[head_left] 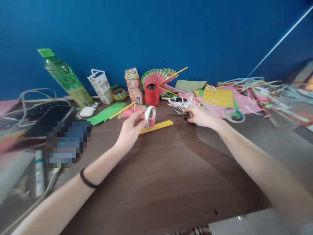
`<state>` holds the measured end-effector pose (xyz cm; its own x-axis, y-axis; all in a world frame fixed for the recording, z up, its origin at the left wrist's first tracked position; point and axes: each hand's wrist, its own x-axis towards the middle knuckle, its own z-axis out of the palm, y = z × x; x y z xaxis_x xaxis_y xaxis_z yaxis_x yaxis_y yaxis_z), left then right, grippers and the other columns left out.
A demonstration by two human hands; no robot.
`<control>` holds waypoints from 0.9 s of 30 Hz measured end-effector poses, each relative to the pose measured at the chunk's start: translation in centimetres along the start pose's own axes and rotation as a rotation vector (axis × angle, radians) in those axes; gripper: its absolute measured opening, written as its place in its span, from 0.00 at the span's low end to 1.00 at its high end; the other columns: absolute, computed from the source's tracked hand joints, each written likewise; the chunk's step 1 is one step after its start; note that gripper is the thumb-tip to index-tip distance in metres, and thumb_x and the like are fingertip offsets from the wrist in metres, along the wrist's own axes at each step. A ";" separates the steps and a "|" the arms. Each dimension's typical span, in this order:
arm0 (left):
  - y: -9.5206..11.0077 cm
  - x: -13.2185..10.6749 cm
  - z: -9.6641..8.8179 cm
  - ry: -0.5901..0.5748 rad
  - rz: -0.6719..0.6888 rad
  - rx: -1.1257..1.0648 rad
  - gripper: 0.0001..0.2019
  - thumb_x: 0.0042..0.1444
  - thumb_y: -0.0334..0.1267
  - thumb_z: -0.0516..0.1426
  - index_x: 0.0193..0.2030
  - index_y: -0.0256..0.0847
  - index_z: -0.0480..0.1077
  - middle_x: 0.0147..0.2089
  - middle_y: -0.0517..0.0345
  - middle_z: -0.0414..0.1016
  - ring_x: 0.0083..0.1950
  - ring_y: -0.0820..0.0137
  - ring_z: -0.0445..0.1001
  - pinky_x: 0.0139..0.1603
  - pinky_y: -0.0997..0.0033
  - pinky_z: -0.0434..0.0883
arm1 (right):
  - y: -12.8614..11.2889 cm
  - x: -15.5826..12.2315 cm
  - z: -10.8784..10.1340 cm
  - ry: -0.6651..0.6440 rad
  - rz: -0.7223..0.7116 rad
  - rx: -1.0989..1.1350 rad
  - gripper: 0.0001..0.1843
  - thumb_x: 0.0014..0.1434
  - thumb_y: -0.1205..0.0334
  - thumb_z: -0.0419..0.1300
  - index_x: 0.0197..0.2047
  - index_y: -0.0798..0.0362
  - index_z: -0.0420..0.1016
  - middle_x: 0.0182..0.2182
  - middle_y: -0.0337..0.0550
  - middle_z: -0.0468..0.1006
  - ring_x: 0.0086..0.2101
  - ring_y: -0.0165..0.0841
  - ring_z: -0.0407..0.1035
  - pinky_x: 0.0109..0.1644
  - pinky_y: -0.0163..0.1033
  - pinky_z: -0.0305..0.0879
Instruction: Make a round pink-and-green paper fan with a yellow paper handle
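Head view: tape roll point(147, 115), by the yellow strip point(160, 125), rim pinched in the left hand point(131, 129); likely light, stiff; rim suits gripping. Scissors point(186, 118): right hand point(199, 116) curled at handles, closure unclear; probably rigid, smooth, handles the safe hold.

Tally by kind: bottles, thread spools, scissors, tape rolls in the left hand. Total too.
Bottle: 1
Thread spool: 1
Scissors: 1
Tape roll in left hand: 1
Total: 4

tape point(147, 115): smooth | scissors point(189, 121): metal blades | fan point(156, 78): paper | desk point(151, 173): wood-grained
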<state>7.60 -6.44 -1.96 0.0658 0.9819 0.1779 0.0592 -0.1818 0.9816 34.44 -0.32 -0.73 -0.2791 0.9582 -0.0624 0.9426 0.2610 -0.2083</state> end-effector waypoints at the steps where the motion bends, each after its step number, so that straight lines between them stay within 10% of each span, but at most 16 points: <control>1: 0.0 0.1 0.0 -0.014 -0.030 -0.057 0.18 0.50 0.34 0.57 0.49 0.37 0.68 0.39 0.55 0.76 0.42 0.68 0.74 0.49 0.63 0.68 | -0.1 -0.1 -0.1 0.003 0.005 0.003 0.20 0.47 0.71 0.57 0.46 0.55 0.74 0.24 0.39 0.73 0.26 0.30 0.64 0.29 0.33 0.56; 8: 0.3 0.1 0.1 -0.068 -0.185 -0.286 0.09 0.46 0.33 0.59 0.37 0.37 0.71 0.33 0.59 0.75 0.36 0.71 0.72 0.43 0.68 0.67 | -1.8 -0.8 -0.3 0.217 -0.126 0.024 0.17 0.52 0.71 0.53 0.44 0.54 0.75 0.28 0.42 0.75 0.27 0.31 0.66 0.30 0.36 0.57; 17: 1.8 -1.2 0.8 -0.133 -0.185 -0.174 0.08 0.50 0.40 0.60 0.33 0.38 0.68 0.35 0.55 0.78 0.38 0.68 0.76 0.46 0.64 0.68 | -6.6 -3.5 0.7 0.519 -0.698 0.264 0.14 0.60 0.70 0.50 0.47 0.58 0.72 0.37 0.48 0.73 0.37 0.33 0.69 0.41 0.39 0.67; 27: 2.1 -2.6 2.2 -0.224 -0.196 -0.095 0.07 0.50 0.39 0.60 0.32 0.38 0.68 0.33 0.58 0.77 0.37 0.70 0.75 0.46 0.68 0.68 | -8.7 -5.2 2.4 0.658 -0.734 0.375 0.14 0.61 0.71 0.51 0.47 0.55 0.73 0.39 0.47 0.78 0.39 0.32 0.72 0.44 0.40 0.71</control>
<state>9.73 -9.50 -0.50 0.2807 0.9595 -0.0245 -0.0001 0.0256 0.9997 27.26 -7.81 -0.94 -0.4979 0.4831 0.7202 0.4343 0.8577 -0.2751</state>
